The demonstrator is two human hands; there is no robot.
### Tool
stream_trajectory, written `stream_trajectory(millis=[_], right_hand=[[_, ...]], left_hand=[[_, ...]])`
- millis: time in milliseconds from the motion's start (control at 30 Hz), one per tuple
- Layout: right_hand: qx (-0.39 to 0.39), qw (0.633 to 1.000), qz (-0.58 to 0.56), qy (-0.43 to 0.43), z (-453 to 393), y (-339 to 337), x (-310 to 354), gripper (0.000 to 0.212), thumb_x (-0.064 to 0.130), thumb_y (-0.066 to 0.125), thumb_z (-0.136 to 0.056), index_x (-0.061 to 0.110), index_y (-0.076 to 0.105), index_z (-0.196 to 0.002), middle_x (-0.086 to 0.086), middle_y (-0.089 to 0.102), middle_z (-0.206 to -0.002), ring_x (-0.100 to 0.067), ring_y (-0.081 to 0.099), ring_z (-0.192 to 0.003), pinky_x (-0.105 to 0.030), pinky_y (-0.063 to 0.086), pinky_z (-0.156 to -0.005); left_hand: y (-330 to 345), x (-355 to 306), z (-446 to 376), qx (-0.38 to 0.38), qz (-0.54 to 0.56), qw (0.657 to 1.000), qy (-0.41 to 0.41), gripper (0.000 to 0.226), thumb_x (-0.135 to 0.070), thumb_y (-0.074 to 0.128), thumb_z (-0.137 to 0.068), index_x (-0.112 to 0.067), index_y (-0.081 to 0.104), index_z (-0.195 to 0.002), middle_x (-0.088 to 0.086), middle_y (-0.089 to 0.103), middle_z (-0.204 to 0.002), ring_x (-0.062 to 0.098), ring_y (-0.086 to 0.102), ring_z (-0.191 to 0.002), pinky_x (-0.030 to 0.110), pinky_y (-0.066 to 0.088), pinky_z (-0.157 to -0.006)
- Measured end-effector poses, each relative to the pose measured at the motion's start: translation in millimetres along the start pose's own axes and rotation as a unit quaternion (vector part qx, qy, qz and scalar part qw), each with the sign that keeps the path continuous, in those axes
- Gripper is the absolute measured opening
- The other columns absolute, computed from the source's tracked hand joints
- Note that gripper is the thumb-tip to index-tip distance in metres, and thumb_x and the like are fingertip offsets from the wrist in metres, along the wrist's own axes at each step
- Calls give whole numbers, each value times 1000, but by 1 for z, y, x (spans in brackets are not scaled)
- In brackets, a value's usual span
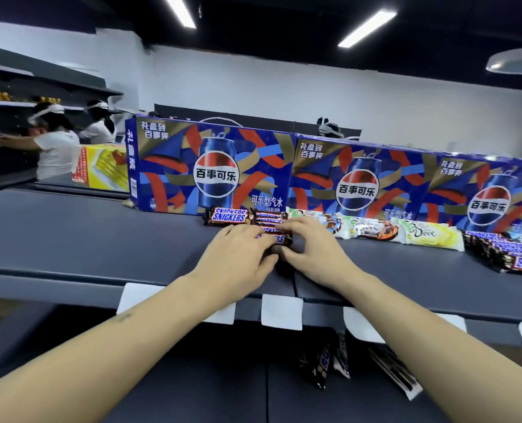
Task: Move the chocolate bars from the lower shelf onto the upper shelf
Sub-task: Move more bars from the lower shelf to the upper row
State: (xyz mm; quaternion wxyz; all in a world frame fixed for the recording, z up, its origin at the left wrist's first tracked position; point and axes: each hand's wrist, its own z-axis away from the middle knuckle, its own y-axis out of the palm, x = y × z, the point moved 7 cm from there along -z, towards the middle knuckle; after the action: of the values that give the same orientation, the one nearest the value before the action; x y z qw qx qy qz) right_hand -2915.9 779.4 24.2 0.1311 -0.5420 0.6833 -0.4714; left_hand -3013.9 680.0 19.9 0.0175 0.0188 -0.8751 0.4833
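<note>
both hands meet over a row of snickers bars [268, 227] on the upper shelf [85, 239], seemingly squaring them against the 1st pepsi carton [210, 166] so they sit in line. the left hand [238, 254] lies flat with fingers straight on the wrappers; the right hand [311, 245], at 3 o'clock of it, curls thumb and fingers round the bars' near end. dove bars [406, 233] stretch toward 3 o'clock. at 6 o'clock, on the lower shelf [192, 392], a few bars [323, 361] still wait.
</note>
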Motion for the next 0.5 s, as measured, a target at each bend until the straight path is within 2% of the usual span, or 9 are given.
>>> stream_trajectory(millis=[133, 300, 400, 500], right_hand=[[22, 1000, -7, 21, 44, -17, 11, 46, 30, 59, -94, 24, 52, -139, 6, 46, -144, -9, 36, -136, -21, 24, -113], [18, 1000, -7, 8, 124, -39, 22, 53, 36, 49, -96, 34, 35, -148, 14, 31, -155, -2, 15, -146, -27, 14, -121], [22, 999, 16, 23, 168, -51, 12, 57, 45, 41, -93, 36, 33, -149, 15, 31, -156, -4, 13, -148, -36, 15, -122], [25, 998, 28, 48, 215, -64, -1, 59, 48, 41, -93, 32, 35, -149, 11, 33, -155, -7, 16, -148, -35, 17, -121]], left_hand=[[-15, -41, 26, -1, 1, 1000, -1, 59, -55, 23, -89, -26, 52, -131, -7, 55, -129, 17, 48, -120, 36, 38, -101], [-30, -107, 64, 26, 22, 999, -4, 72, -61, 13, -86, -24, 47, -138, 2, 45, -145, 22, 36, -136, 40, 25, -112], [-24, -144, 80, 58, 18, 998, 6, 79, -63, 6, -82, -26, 38, -144, 3, 37, -151, 23, 29, -140, 39, 21, -114], [-15, -172, 98, 80, 5, 997, 14, 80, -64, 6, -81, -25, 35, -145, 4, 38, -150, 25, 31, -139, 42, 23, -115]])
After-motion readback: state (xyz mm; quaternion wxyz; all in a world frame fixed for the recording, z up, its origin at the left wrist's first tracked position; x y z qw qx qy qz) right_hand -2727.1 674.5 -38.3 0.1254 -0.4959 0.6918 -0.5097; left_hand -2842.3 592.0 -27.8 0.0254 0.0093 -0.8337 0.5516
